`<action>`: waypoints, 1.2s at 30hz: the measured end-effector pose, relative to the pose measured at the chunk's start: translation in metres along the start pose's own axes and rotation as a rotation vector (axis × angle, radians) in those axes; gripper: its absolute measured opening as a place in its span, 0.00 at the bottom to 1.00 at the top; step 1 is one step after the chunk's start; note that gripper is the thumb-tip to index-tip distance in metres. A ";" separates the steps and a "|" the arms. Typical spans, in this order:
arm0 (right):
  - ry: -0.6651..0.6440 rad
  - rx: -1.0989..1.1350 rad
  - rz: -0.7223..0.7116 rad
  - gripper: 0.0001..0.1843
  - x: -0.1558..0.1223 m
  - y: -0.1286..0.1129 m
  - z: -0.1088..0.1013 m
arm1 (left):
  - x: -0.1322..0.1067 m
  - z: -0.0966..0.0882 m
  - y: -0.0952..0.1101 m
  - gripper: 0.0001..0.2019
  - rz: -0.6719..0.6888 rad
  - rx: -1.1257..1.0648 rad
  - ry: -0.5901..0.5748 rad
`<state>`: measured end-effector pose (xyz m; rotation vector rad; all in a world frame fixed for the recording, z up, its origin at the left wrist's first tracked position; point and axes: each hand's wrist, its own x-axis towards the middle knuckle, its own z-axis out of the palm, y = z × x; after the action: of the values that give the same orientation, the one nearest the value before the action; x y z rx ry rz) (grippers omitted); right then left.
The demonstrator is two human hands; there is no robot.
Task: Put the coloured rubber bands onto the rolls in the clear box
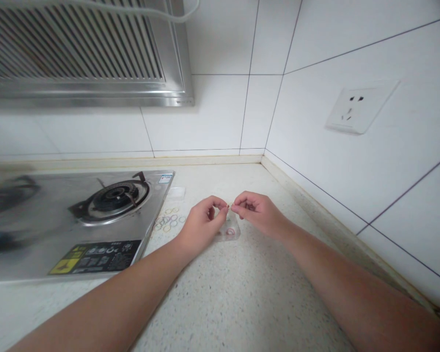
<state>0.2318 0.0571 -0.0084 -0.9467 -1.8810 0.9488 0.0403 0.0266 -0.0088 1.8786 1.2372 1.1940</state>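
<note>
My left hand (202, 221) and my right hand (257, 211) meet fingertip to fingertip above a speckled counter (249, 293). Both are pinched on one tiny thing between them, too small to name; it may be a small elastic band. Just below the fingertips lies a small clear plastic box (231, 232). Left of my left hand, several small coloured elastic rings (169, 221) are scattered on the counter beside the stove. A clear lid (176, 192) lies a little farther back.
A steel gas stove (77, 230) with a black burner (113, 198) fills the left. A range hood (84, 54) hangs above it. White tiled walls close the back and right, with a wall socket (359, 107) on the right wall.
</note>
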 end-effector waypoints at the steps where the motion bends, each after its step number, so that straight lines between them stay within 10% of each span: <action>1: 0.001 0.001 -0.004 0.13 0.000 0.000 0.000 | 0.000 0.000 0.000 0.09 0.000 0.001 0.003; 36: 0.018 0.067 0.002 0.11 -0.004 -0.012 -0.003 | -0.001 0.001 -0.003 0.12 0.019 -0.106 -0.017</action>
<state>0.2325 0.0490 0.0020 -0.9141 -1.8220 0.9949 0.0395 0.0269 -0.0125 1.8227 1.1269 1.2271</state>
